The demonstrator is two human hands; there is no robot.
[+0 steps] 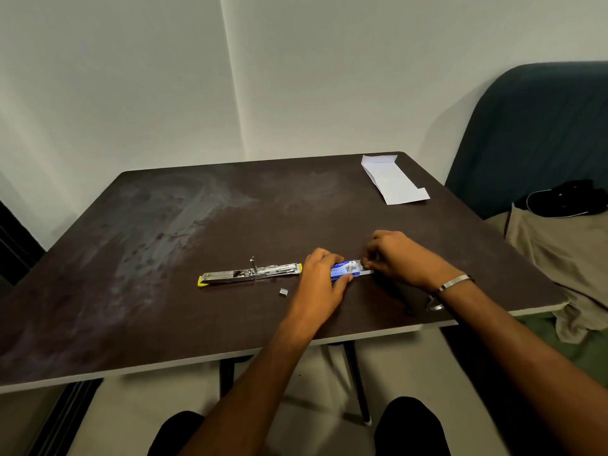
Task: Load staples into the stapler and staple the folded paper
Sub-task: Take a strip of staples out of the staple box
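A metal stapler (250, 274) with yellow ends lies swung fully open and flat on the dark table (164, 258). Just right of it my left hand (324, 284) grips a small blue staple box (345, 270) against the tabletop. My right hand (394, 255) pinches at the box's right end, where its inner tray sticks out. A small loose strip of staples (283, 292) lies in front of the stapler. The folded white paper (393, 179) rests at the table's far right corner, away from both hands.
A dark blue chair (539, 126) stands right of the table, with beige cloth (559, 258) and a black item (566, 199) on its seat. White walls close off the far side. My knees show under the near table edge.
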